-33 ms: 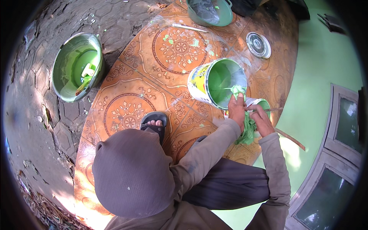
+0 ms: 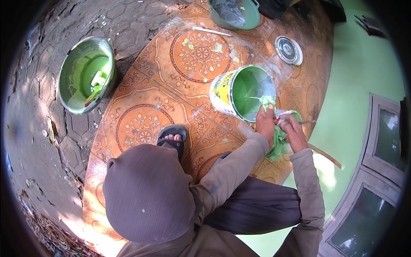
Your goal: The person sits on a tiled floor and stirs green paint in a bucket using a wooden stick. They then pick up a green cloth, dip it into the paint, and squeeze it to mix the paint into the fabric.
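A limp bundle [image 2: 277, 143], thin like cloth or plastic and wet with green paint, hangs between my two hands. The fingers of my left hand [image 2: 266, 124] close round its upper end, beside the bucket's rim. From the tip a thin pale stream runs into the white paint bucket [image 2: 222, 92], whose inside is coated green. My right hand [image 2: 294, 133] is closed on the bundle's lower folds; what its fingertips grip is partly hidden. Just beyond my hands, a smaller white container [image 2: 295, 115] with green inside is partly covered. A thin stick [image 2: 309, 122] shows next to it.
A basin [image 2: 64, 85] of green paint, with a brush-like tool in it, stands on the paving at left. A teal tub [image 2: 247, 21], a white stick [image 2: 212, 31] and a round lid [image 2: 288, 50] lie at the far side of the orange tiles. A green wall [image 2: 355, 81] rises at right.
Both hands have shifted very slightly, and the bundle's lower folds are drawn up a little toward them. The stream into the bucket continues.
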